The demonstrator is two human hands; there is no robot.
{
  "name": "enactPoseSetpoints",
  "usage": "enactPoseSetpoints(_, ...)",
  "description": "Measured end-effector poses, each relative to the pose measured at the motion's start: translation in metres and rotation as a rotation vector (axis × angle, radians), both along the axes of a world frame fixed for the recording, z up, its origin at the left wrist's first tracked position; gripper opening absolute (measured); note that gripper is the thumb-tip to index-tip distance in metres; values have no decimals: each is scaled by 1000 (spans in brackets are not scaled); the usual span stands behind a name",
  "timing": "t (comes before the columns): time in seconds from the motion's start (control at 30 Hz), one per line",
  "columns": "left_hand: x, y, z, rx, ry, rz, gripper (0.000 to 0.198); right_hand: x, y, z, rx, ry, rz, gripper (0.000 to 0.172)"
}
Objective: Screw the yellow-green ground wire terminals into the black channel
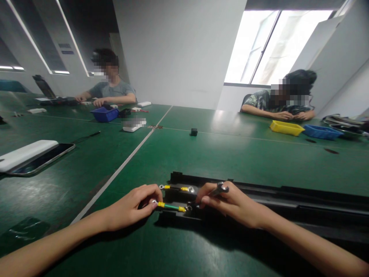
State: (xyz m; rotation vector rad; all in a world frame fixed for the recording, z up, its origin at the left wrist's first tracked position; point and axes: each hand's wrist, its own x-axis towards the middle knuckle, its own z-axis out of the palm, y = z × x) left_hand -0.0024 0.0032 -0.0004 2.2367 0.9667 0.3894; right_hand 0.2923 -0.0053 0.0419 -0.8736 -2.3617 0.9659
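Rail (284, 196) is lying on the table (144, 250); right hand (230, 202) is leaning over it, fingers clamped on the wrench (221, 188); left hand (134, 207) is pinching the green wire (171, 207) by its outer end.

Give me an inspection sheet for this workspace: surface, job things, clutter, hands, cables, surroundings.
Surface: glossy green tabletop, crossed by a pale line.
Job's things: long black channelled housing; short green cable with yellow sleeves and metal ring ends; similar dark cable with yellow sleeves; silver metal wrench.
Clutter: dark-screened phone beside a white rounded slab; small black block.
Hands: left hand holds the green cable's free ring end; right hand grips the wrench.
Cables: besides the sleeved pair, a thin dark cord near the phone.
Surroundings: two seated people across the table; bright window; yellow plastic tray.
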Motion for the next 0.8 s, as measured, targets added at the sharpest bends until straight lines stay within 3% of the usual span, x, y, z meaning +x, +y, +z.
enactPoseSetpoints(0.17, 0, -2, 2, 6, 1, 0, 13, 0, -1, -2, 20, 15, -67, 30)
enactPoseSetpoints(0.8, 1, -2, 3, 11, 6, 1, 14, 2, 1, -3, 24, -43, 10, 33)
